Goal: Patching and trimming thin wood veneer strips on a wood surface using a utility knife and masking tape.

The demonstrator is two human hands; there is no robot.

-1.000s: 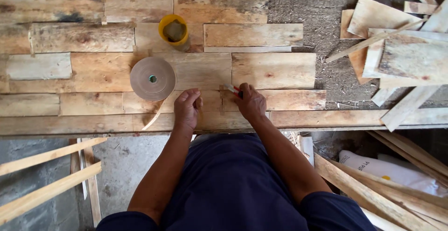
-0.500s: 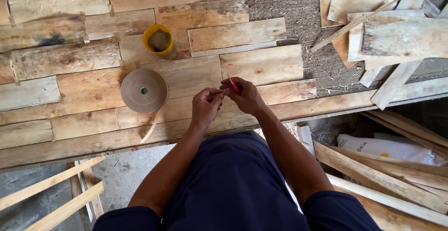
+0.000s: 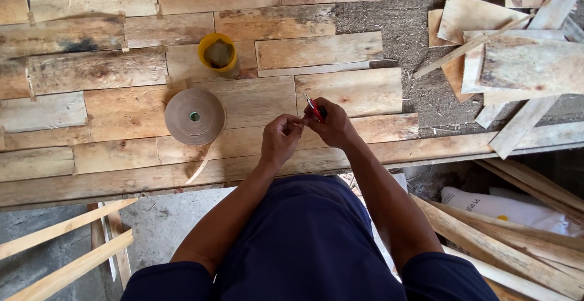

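Observation:
My right hand (image 3: 328,123) grips a small red-handled cutter (image 3: 312,106), its tip pointing up and left. My left hand (image 3: 281,138) is raised beside it, fingertips pinched against the right hand's fingers; what they pinch is too small to tell. Both hands hover above a surface of thin wood veneer sheets (image 3: 255,97). A large roll of brown paper tape (image 3: 194,116) lies flat to the left of my hands, a loose tail (image 3: 199,167) trailing toward me. A yellow cup (image 3: 217,52) stands behind the roll.
A loose pile of veneer offcuts (image 3: 511,64) lies at the right on a dusty grey surface (image 3: 389,27). Wooden slats (image 3: 67,252) lean at lower left, more strips (image 3: 505,240) and a white sack (image 3: 511,207) at lower right.
My hands lifted off the veneer and came together; the right hand now shows the red cutter held upright. The view shifted slightly.

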